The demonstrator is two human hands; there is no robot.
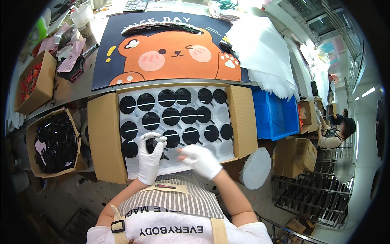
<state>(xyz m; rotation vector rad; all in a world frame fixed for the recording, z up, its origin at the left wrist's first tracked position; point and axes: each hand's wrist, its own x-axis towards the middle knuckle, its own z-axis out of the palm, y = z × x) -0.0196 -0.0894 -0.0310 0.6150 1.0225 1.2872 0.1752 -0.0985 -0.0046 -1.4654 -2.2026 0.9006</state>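
Note:
My left hand [149, 160], in a white glove, curls its thumb and fingers round a black round piece with a short stem [151, 145] over the front left of the open carton. To its right, my white-gloved right hand [202, 162] hovers at the carton's near edge. Its bare fingertips are blurred, so a grip cannot be made out. Glossy black discs with short stems [171, 116] lie in rows on a white sheet [219, 150] inside the cardboard carton [106, 142]. Some discs overlap.
Left of the carton stands a box of black parts [57, 138]; behind it, a box of red pieces [34, 81]. A bear-printed mat [178, 61] with a row of dark parts lies beyond. White sheets [264, 53] and a blue crate [276, 116] are at right. A co-worker [331, 138] is farther right.

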